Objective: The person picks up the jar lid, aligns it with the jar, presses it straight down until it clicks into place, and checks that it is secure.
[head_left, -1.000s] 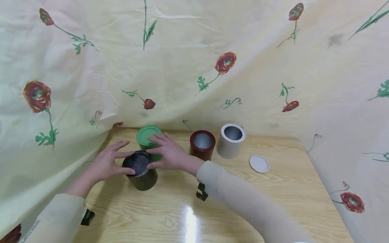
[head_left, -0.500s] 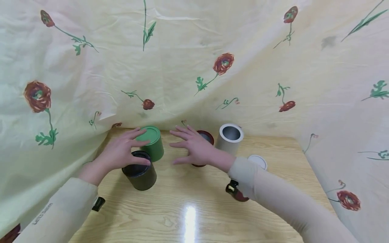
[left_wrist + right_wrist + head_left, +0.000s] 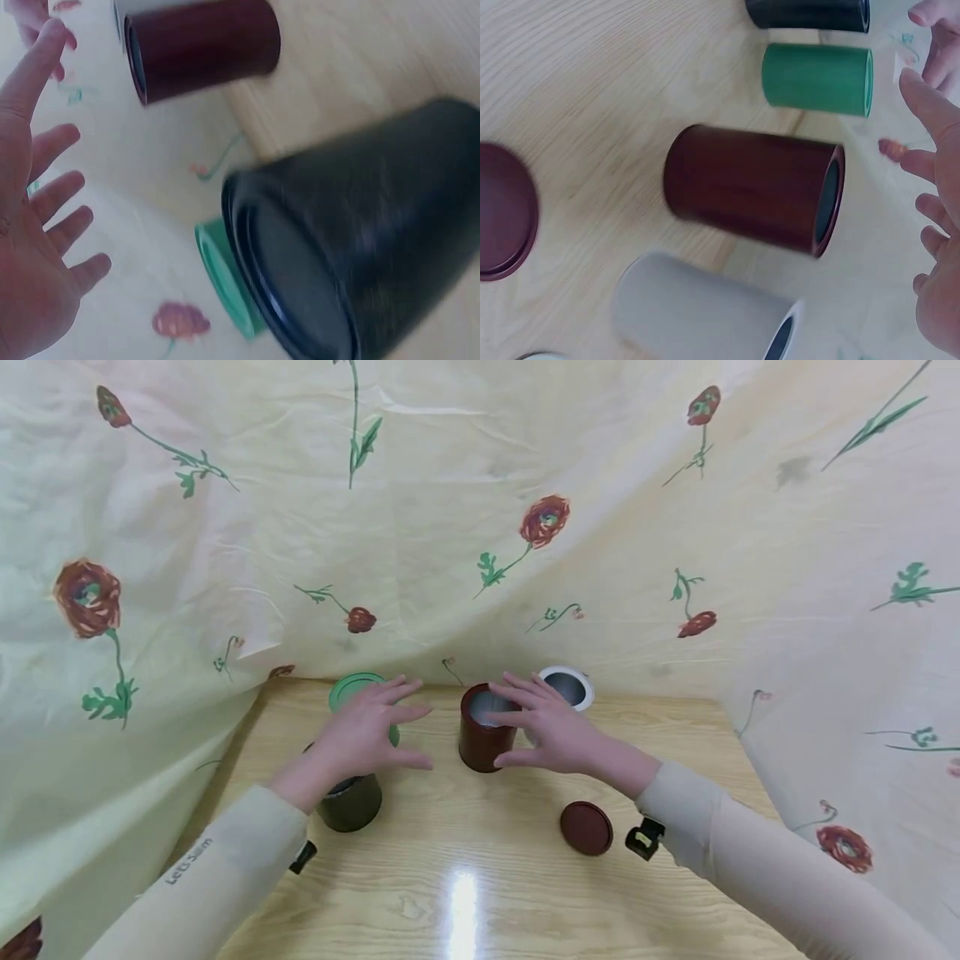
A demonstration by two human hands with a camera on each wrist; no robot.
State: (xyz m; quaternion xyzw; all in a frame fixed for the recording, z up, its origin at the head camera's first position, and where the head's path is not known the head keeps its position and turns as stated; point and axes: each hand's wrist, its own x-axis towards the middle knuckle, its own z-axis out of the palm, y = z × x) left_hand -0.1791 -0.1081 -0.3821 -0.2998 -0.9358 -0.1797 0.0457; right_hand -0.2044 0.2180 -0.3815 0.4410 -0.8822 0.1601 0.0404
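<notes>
Both hands hover above the cans with fingers spread, holding nothing. My left hand (image 3: 363, 735) is over the green can (image 3: 817, 79) and the black can (image 3: 352, 806), partly hiding both in the head view; the left wrist view shows the black can with its lid on. My right hand (image 3: 551, 727) hovers beside the dark red can (image 3: 486, 743), its fingers overlapping the rim from the head view. That can has no lid and shows a grey metal inside. Behind the right hand stands the lidless white can (image 3: 564, 681), mostly hidden in the head view.
A dark red lid (image 3: 587, 828) lies flat on the wooden table (image 3: 420, 893), just left of the right wrist's camera (image 3: 645, 838). A flower-printed cloth (image 3: 420, 527) hangs behind and beside the table. Part of a pale lid (image 3: 544, 355) shows in the right wrist view.
My hands have come off the black can and moved right, the left past the green can, the right to the dark red can. The dark red lid has come into view.
</notes>
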